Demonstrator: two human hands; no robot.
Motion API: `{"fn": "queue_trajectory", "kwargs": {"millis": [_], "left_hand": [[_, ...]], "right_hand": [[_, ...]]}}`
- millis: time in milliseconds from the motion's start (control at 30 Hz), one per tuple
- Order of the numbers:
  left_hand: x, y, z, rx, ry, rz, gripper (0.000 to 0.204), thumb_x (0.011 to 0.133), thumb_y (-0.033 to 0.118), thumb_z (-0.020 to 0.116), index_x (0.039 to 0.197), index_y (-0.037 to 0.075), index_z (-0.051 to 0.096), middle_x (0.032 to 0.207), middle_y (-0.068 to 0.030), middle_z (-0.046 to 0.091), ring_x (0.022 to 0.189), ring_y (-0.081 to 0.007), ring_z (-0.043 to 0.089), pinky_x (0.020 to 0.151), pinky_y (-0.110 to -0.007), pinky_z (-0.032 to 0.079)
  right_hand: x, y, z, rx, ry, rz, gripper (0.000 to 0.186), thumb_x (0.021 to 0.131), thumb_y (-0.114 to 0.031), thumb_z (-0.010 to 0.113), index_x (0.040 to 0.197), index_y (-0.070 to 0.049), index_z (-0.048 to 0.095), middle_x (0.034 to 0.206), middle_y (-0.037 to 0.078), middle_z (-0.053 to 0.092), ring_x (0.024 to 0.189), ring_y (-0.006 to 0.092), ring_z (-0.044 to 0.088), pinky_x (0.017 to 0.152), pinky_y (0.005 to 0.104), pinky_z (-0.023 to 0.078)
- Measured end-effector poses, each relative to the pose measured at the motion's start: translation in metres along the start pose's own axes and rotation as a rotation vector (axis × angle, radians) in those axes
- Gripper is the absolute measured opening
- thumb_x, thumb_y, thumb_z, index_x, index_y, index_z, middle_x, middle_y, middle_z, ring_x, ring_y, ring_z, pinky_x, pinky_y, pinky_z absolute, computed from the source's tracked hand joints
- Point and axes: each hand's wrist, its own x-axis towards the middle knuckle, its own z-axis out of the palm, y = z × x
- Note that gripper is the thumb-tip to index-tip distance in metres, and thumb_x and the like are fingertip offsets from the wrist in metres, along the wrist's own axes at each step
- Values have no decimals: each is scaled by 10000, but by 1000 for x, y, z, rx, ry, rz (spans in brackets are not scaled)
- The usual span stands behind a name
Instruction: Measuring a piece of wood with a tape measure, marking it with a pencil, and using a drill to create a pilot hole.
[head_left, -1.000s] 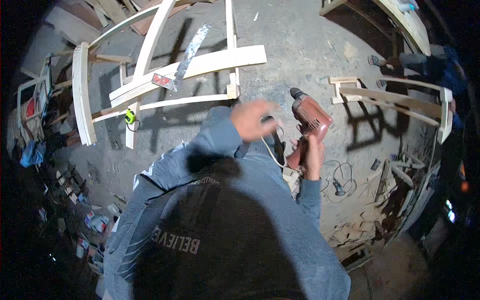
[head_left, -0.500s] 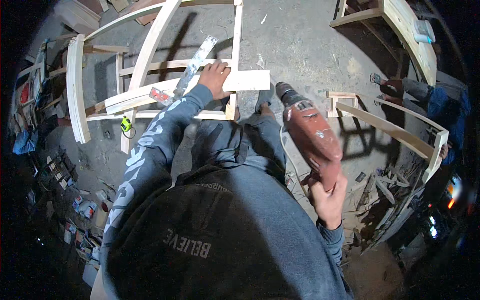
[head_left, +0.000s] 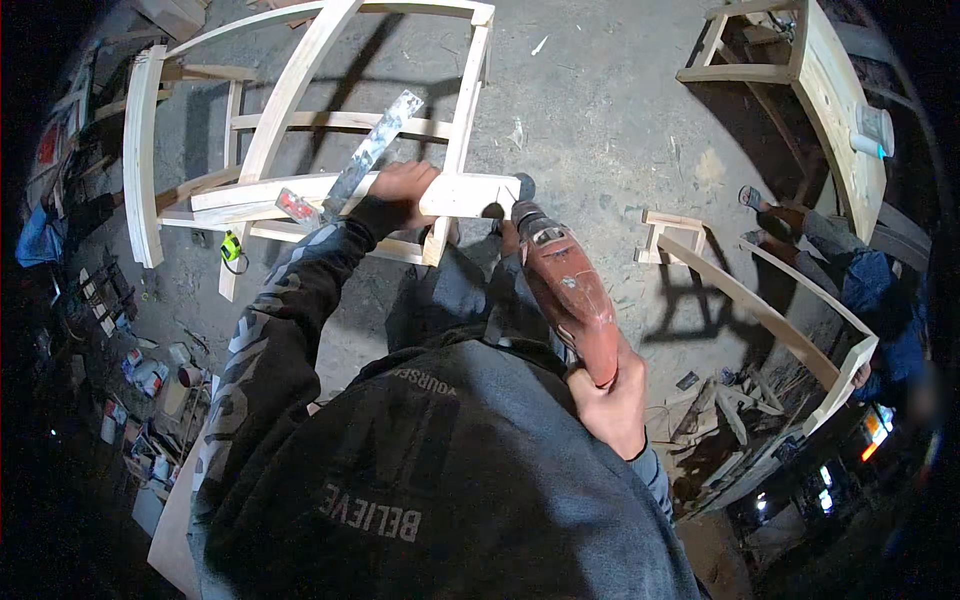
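My left hand (head_left: 405, 186) is closed over a pale wooden board (head_left: 470, 195), near its right end. The board lies across the wooden frame (head_left: 462, 120) in front of me. In my right hand (head_left: 612, 402) is a red power drill (head_left: 570, 285), held by its rear handle. Its dark front end meets or nearly meets the board's right end, which has a dark rounded shadow; I cannot tell if a bit touches. A paint-spattered metal square (head_left: 375, 145) with a red patch rests on the frame, left of my left hand. A yellow-green tape measure (head_left: 232, 250) sits on a lower rail.
Another wooden piece (head_left: 840, 120) stands far right, with a white tub (head_left: 873, 132) on it. A long wooden frame (head_left: 755, 300) lies at right, beside a person in blue (head_left: 890, 290). Scrap wood (head_left: 730, 405) covers the floor nearby. Another person's blue clothing (head_left: 42, 238) shows far left.
The drill has moved left, bringing its front end from beside the board to its right end. My left hand still grips the board. The view has shifted slightly.
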Motion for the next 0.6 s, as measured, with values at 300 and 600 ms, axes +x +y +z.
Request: {"fn": "queue_trajectory", "kwargs": {"millis": [300,600], "left_hand": [[5,-8,10,-129,16,-23,578,638,449,840,1037,102,607,965,-81,602,972,-301,630,813,-433,502],[-7,-13,20,-77,72,-7,786,630,490,872,1220,55,589,1204,-149,627,1138,-355,605,993,-487,478]], "right_hand": [[33,5,-9,57,-23,-32,375,751,-54,636,1113,42,654,874,214,717,804,288,738,756,367,557],[39,-6,-15,18,-29,-17,398,740,-66,651,1123,40,654,852,228,713,773,314,750,718,371,560]]}}
